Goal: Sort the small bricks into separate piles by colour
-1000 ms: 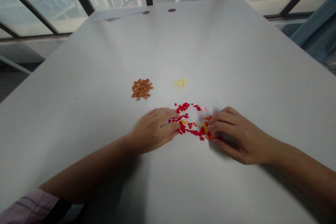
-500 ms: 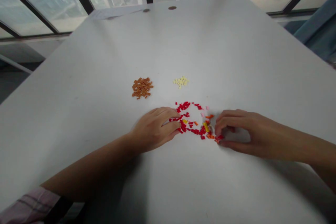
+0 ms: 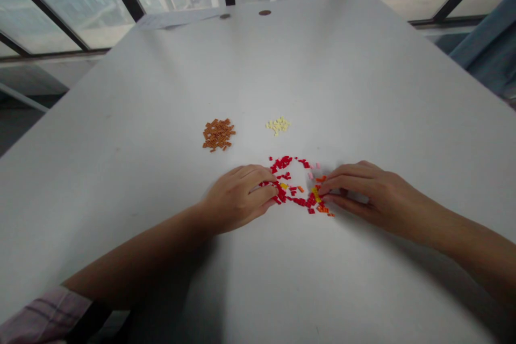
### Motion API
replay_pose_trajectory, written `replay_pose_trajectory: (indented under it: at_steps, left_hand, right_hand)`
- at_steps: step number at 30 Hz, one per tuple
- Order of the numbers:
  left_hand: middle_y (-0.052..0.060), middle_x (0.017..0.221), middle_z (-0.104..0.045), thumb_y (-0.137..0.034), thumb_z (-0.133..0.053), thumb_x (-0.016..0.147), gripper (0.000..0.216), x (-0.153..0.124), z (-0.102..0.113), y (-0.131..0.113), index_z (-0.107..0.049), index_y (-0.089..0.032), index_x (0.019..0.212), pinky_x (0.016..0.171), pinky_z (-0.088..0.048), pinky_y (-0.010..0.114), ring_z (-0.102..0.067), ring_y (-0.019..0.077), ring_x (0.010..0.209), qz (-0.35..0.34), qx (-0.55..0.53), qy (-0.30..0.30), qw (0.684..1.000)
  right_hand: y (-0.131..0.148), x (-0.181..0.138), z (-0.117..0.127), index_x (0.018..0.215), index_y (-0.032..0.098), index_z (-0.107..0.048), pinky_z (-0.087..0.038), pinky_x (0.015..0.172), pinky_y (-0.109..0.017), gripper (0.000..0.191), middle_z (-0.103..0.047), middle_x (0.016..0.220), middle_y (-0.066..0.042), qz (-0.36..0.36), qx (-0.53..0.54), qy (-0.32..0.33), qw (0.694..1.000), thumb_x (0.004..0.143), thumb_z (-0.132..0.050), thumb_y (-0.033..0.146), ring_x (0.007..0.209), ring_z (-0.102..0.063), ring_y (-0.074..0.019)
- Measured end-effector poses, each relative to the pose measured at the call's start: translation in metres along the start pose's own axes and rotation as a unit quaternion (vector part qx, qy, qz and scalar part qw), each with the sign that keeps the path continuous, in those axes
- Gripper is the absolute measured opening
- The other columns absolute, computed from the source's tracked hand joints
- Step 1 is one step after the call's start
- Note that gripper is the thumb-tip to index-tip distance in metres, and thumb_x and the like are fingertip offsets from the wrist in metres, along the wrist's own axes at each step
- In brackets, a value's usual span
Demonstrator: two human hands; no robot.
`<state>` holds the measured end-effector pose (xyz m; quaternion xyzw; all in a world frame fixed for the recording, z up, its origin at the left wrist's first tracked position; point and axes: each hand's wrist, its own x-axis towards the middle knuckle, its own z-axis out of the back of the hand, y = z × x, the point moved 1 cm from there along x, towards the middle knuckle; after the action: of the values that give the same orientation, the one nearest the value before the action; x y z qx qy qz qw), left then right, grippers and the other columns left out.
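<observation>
Just right of the yellow strip (image 3: 316, 195), find the right hand (image 3: 381, 193), nearer to it than the left hand (image 3: 241, 197), with thumb and fingertips close together at the strip's edge; cannot tell whether pinching anything. Note the strip's long axis, slanting from far-left to near-right across the fingers' line. Beside the strip, see loose orange pieces (image 3: 323, 208) and red pieces (image 3: 300, 202). Left of it, rests with fingers bent over more red; cannot tell if gripping any.

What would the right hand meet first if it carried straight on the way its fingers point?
Most likely the yellow pieces, right at the fingertips of the right hand, with red pieces beyond. Depth is hard to judge, so the fingers may already be touching them.
</observation>
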<state>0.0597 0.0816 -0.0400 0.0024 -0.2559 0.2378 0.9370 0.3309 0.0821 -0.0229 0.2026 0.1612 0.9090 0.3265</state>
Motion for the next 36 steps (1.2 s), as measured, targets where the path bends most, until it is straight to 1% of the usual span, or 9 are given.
replay_pose_trajectory:
  at_steps: [5,10,15,20,23,26,28,33,36]
  left_hand:
    - [0.009,0.102,-0.071,-0.021,-0.054,0.095,0.013,0.001,0.001,-0.001,-0.065,-0.015,0.095,0.085,-0.057,0.033,-0.067,0.0193,0.099,-0.001,0.001,0.0,1.0]
    - [0.008,0.1,-0.071,-0.02,-0.054,0.094,0.011,0.001,0.001,-0.001,-0.065,-0.016,0.095,0.084,-0.057,0.033,-0.067,0.0183,0.096,-0.006,0.002,-0.013,1.0]
    - [0.01,0.101,-0.071,-0.016,-0.054,0.094,0.011,0.003,0.003,-0.002,-0.064,-0.015,0.098,0.084,-0.058,0.033,-0.066,0.019,0.097,-0.01,0.005,-0.02,1.0]
    - [0.011,0.105,-0.07,-0.017,-0.057,0.092,0.009,0.002,0.005,-0.005,-0.064,-0.015,0.098,0.088,-0.057,0.035,-0.066,0.0214,0.101,-0.005,0.013,-0.039,0.999]
    - [0.016,0.117,-0.066,-0.022,-0.058,0.093,0.017,0.0,0.003,-0.004,-0.062,-0.014,0.107,0.096,-0.054,0.042,-0.061,0.0269,0.115,0.027,0.012,-0.012,1.0]
    - [0.025,0.139,-0.052,-0.037,-0.059,0.091,0.048,-0.002,-0.002,-0.001,-0.051,-0.009,0.13,0.107,-0.043,0.057,-0.04,0.0389,0.138,0.088,0.011,0.041,0.995]
    - [0.025,0.147,-0.044,-0.044,-0.059,0.09,0.064,-0.003,-0.005,0.001,-0.041,-0.008,0.14,0.11,-0.036,0.061,-0.029,0.0425,0.143,0.119,0.0,0.08,0.99]
    - [0.017,0.15,-0.044,-0.044,-0.055,0.093,0.064,-0.003,-0.006,0.004,-0.036,-0.012,0.144,0.115,-0.03,0.059,-0.027,0.0405,0.145,0.133,-0.026,0.122,0.983]
    - [0.014,0.149,-0.047,-0.046,-0.053,0.094,0.062,-0.003,-0.004,0.003,-0.037,-0.014,0.145,0.117,-0.028,0.057,-0.026,0.0377,0.146,0.139,-0.032,0.135,0.98]
  right_hand:
    - [0.004,0.003,-0.001,0.096,0.023,-0.068,-0.052,0.066,-0.031,0.018,-0.073,0.086,-0.004,-0.011,-0.006,-0.004,1.0,0.096,-0.05,0.027,0.076,-0.067,-0.0187]
    - [0.001,0.004,-0.002,0.099,0.024,-0.068,-0.052,0.062,-0.03,0.019,-0.073,0.087,-0.004,-0.06,-0.004,-0.035,0.998,0.095,-0.05,0.031,0.073,-0.068,-0.0183]
    - [-0.002,0.009,-0.004,0.093,0.024,-0.067,-0.05,0.058,-0.029,0.018,-0.073,0.083,-0.003,-0.102,0.015,-0.067,0.992,0.094,-0.052,0.033,0.066,-0.066,-0.0163]
    - [-0.003,0.012,-0.008,0.092,0.022,-0.067,-0.05,0.059,-0.03,0.019,-0.072,0.083,-0.005,-0.12,0.024,-0.077,0.99,0.095,-0.052,0.033,0.067,-0.066,-0.0172]
    - [-0.006,0.012,-0.009,0.091,0.022,-0.068,-0.05,0.058,-0.031,0.019,-0.071,0.082,-0.005,-0.118,0.003,-0.097,0.988,0.094,-0.052,0.031,0.068,-0.065,-0.0182]
    - [-0.009,0.01,-0.01,0.092,0.024,-0.068,-0.051,0.06,-0.032,0.018,-0.072,0.083,-0.005,-0.128,0.009,-0.103,0.986,0.094,-0.053,0.033,0.071,-0.066,-0.0191]
    - [-0.011,0.009,-0.01,0.092,0.023,-0.068,-0.052,0.062,-0.033,0.018,-0.072,0.084,-0.006,-0.149,0.012,-0.114,0.982,0.094,-0.053,0.034,0.073,-0.067,-0.0196]
    - [-0.013,0.007,-0.013,0.091,0.021,-0.068,-0.054,0.061,-0.034,0.021,-0.071,0.086,-0.008,-0.218,0.004,-0.173,0.96,0.093,-0.053,0.036,0.072,-0.067,-0.0209]
    - [-0.015,0.008,-0.014,0.091,0.023,-0.07,-0.055,0.062,-0.035,0.022,-0.072,0.087,-0.007,-0.216,0.006,-0.187,0.958,0.091,-0.054,0.038,0.072,-0.068,-0.0219]
